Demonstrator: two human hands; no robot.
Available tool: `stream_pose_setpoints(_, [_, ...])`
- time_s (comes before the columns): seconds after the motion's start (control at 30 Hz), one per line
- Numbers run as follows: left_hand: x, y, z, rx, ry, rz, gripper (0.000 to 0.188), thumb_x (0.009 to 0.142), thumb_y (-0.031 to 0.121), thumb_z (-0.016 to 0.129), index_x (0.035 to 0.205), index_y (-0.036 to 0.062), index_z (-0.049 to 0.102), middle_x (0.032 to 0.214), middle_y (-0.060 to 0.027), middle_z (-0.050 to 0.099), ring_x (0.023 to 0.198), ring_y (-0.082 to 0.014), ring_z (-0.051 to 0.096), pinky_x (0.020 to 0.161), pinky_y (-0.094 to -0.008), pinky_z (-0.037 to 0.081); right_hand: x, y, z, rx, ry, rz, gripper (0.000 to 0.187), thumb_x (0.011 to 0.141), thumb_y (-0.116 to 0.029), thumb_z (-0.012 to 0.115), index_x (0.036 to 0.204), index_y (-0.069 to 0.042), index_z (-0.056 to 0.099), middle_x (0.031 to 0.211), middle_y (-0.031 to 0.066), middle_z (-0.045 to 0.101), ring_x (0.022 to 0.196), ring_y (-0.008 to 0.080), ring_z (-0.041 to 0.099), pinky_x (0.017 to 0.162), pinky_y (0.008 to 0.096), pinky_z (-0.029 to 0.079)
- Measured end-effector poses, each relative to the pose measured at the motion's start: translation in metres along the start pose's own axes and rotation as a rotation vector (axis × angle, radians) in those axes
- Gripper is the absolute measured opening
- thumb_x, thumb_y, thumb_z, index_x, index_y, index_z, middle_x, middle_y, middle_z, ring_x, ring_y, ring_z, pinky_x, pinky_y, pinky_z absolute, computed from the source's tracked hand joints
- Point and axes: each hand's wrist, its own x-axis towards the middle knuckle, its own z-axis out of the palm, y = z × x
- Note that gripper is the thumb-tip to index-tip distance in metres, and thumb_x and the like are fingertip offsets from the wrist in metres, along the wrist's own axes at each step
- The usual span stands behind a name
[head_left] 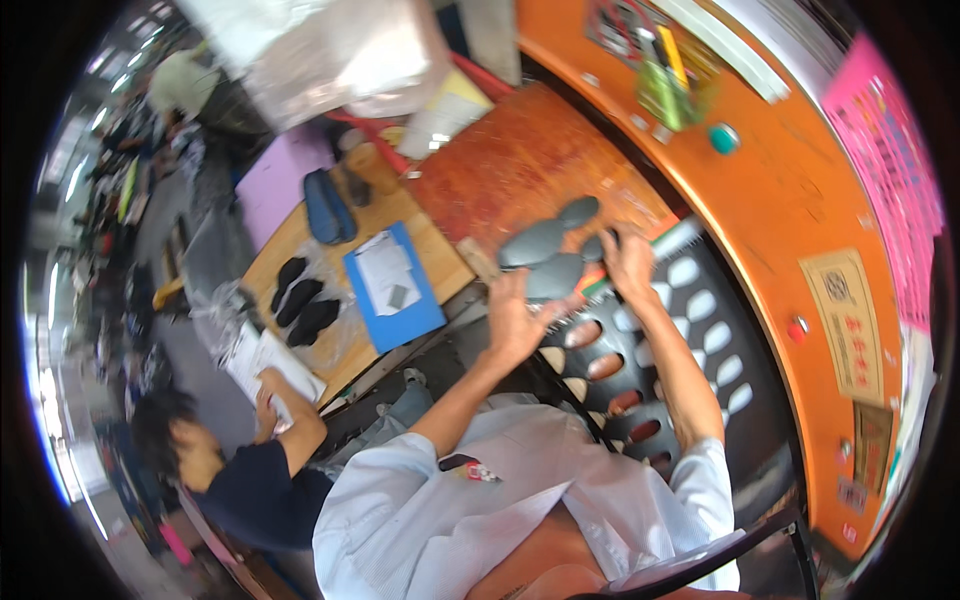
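Note:
Two dark grey shoe soles lie side by side on the worn orange-brown tabletop point(510, 140) in front of me. My left hand point(514, 318) is at the wide end of the nearer sole point(555, 278), with its fingers along the left edge and its thumb stretched along the near side. At that sole's narrow end, my right hand point(630, 268) has its fingers bent around the heel. The farther sole point(533, 243) rests just beyond, apart from both hands. Some blur hides how firmly the fingers press.
A black perforated panel point(700, 330) lies below my right forearm, and an orange ledge point(780, 210) curves along the right. To the left, a lighter table holds a blue folder point(420, 305), black pieces point(305, 310) and a dark blue case point(328, 207). Another person point(250, 480) handles papers there.

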Motion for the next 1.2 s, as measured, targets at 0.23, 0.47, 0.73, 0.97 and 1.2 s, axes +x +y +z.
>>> stream_pose_setpoints(0.23, [-0.001, 0.003, 0.006, 0.239, -0.082, 0.079, 0.078, 0.084, 0.027, 0.082, 0.143, -0.0111, 0.049, 0.127, -0.0271, 0.060, 0.124, -0.0417, 0.055, 0.113, -0.0519, 0.037, 0.017, -0.004, -0.019, -0.060, -0.301, -0.007, 0.054, 0.084, -0.040, 0.084, 0.115, 0.003, 0.074, 0.112, 0.0267, 0.073, 0.105, 0.0422, 0.070, 0.094, 0.0477, 0.055])
stream_pose_setpoints(0.47, [-0.005, -0.010, 0.024, 0.213, -0.027, 0.107, 0.068, 0.085, 0.018, 0.078, 0.141, -0.0098, 0.051, 0.131, -0.0283, 0.059, 0.128, -0.0431, 0.054, 0.118, -0.0535, 0.034, 0.055, 0.008, -0.032, -0.009, -0.626, 0.008, 0.060, 0.079, -0.036, 0.092, 0.111, 0.010, 0.073, 0.096, 0.0188, 0.076, 0.090, 0.0284, 0.073, 0.081, 0.0413, 0.056])
stream_pose_setpoints(0.73, [0.000, -0.003, 0.014, 0.071, -0.090, 0.042, 0.082, 0.083, 0.039, 0.080, 0.140, -0.0133, 0.051, 0.131, -0.0338, 0.056, 0.127, -0.0487, 0.052, 0.119, -0.0561, 0.032, 0.045, 0.002, -0.041, 0.189, -0.716, 0.130, 0.042, 0.075, -0.019, 0.094, 0.099, 0.005, 0.069, 0.083, 0.0081, 0.069, 0.076, 0.0182, 0.063, 0.069, 0.0340, 0.054])
stream_pose_setpoints(0.97, [0.001, 0.003, 0.007, -0.056, -0.050, 0.063, 0.082, 0.081, 0.039, 0.083, 0.144, -0.0043, 0.053, 0.136, -0.0261, 0.058, 0.131, -0.0426, 0.051, 0.116, -0.0527, 0.037, -0.005, -0.053, -0.098, 0.368, -0.620, -0.026, 0.043, 0.076, -0.007, 0.087, 0.111, 0.008, 0.068, 0.105, 0.0100, 0.068, 0.098, 0.0206, 0.065, 0.091, 0.0338, 0.053])
stream_pose_setpoints(1.2, [0.004, 0.022, 0.000, -0.297, -0.168, 0.403, 0.070, 0.079, 0.027, 0.086, 0.139, 0.0027, 0.059, 0.111, -0.0203, 0.063, 0.108, -0.0411, 0.063, 0.093, -0.0505, 0.051, -0.039, -0.088, -0.133, 0.343, -0.581, -0.292, 0.044, 0.069, 0.001, 0.085, 0.110, 0.004, 0.070, 0.105, 0.0146, 0.067, 0.101, 0.0308, 0.066, 0.093, 0.0383, 0.051])
